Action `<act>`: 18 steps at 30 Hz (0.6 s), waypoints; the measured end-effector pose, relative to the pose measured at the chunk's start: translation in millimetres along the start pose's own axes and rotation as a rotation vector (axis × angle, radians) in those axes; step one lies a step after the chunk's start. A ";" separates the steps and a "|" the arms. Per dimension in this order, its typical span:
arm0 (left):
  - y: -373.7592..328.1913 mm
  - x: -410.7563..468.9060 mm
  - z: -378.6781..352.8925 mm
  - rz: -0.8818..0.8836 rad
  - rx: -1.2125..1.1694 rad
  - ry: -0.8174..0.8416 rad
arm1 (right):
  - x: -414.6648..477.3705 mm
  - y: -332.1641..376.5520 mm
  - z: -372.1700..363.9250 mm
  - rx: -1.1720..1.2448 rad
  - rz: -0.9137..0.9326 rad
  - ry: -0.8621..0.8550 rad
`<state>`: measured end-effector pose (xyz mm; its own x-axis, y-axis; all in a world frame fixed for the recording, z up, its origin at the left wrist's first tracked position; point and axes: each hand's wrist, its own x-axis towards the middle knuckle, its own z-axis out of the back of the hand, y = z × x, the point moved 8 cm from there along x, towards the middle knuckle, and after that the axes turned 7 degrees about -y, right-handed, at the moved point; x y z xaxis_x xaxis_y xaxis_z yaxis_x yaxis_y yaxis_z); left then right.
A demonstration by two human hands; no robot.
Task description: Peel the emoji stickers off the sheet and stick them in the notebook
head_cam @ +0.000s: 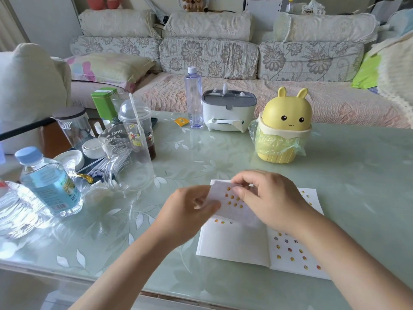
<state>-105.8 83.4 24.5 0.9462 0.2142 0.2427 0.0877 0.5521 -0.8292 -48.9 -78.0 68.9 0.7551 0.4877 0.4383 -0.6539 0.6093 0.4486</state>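
- Notebook (234,240): lies open and flat on the surface (223,153), close to its near edge.
- Right page: carries several rows of small emoji stickers (290,251), with more visible at its far end beyond the right wrist. This page appears largely filled.
- Left page: mostly bare. A short row of stickers (222,222) sits near its top, partly hidden by the sheet above.
- Left hand (190,211): fingers curled, gripping the left edge of the sticker sheet (237,212) and holding it above the notebook's left page.
- Right hand (268,198): fingers bent onto the sheet's upper right part, thumb and forefinger pinching at it. Whether a sticker has come free cannot be told; the fingers cover that spot.
- Sticker sheet: tilted, clear of the page. A small cluster of unpeeled stickers (232,199) is left on it, and much of the visible backing is blank.
- Assessment: the task is well advanced. One page is covered, a second is started, and a modest number of stickers are still to be peeled and placed.
- Further off, left: a water bottle (47,182) and a clear jug (127,157) among other clutter.
- Further off, centre and right: a tissue box (228,113) and a yellow rabbit bin (283,128), both well apart from the notebook.
- Beyond the surface: a sofa (223,59).
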 end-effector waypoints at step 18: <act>0.9 -6.6 -20.3 0.341 -0.625 0.073 | -8.1 20.0 4.0 0.220 0.088 -0.321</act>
<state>-105.7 66.2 12.0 0.9691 0.2266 -0.0979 -0.0755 -0.1055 -0.9915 -68.3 -72.3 77.4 0.6650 0.2901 0.6882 -0.7364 0.4083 0.5395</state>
